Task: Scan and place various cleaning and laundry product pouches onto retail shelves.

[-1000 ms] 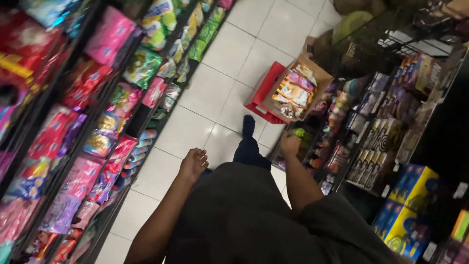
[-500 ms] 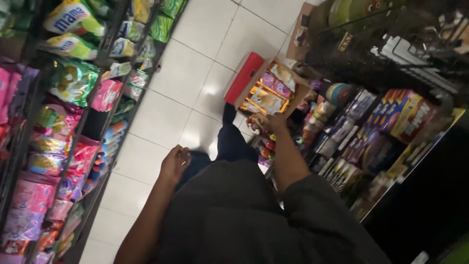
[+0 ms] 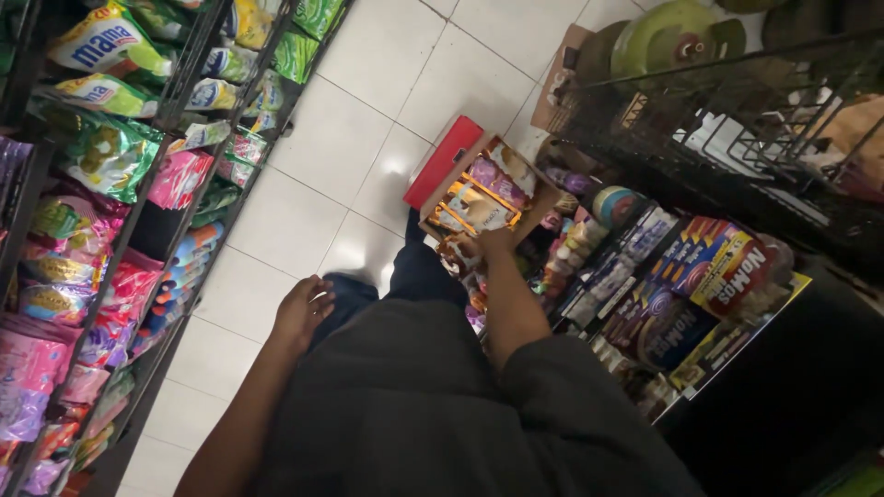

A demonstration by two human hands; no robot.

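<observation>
Head view: right hand (image 3: 493,244) is reaching into the snack box (image 3: 479,198), fingers closing on a packet (image 3: 458,247); left hand (image 3: 302,311) is hanging loosely curled, empty.

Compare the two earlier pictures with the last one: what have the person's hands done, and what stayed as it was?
The right hand has reached forward and down to the snack packets at the cardboard box on the floor. Whether it grips one is unclear. The left hand stays empty by the thigh; the box is unmoved.
</observation>
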